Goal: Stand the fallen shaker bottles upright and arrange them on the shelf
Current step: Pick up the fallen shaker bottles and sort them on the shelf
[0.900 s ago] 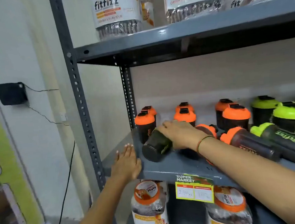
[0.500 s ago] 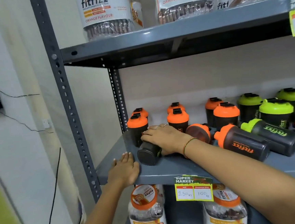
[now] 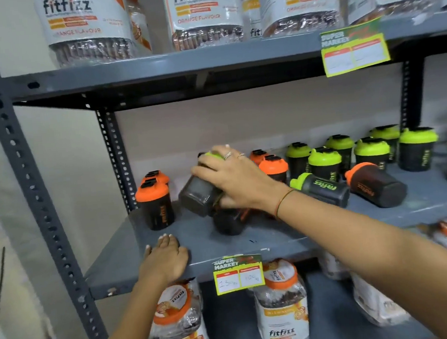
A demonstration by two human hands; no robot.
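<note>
Head view: right hand (image 3: 234, 179) clamped round tilted dark plastic shaker bottle (image 3: 199, 195), green lid; left hand (image 3: 165, 258) flat, fingers spread, on grey metal shelf (image 3: 250, 245) edge.

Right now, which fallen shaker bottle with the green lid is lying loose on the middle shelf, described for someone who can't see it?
Find the grey metal middle shelf, the one with shaker bottles. Right of the right hand two dark bottles lie on their sides in front of the standing rows. The nearer one, the black plastic shaker bottle with the lime-green lid, is yours; its fallen neighbour has an orange lid.
</note>
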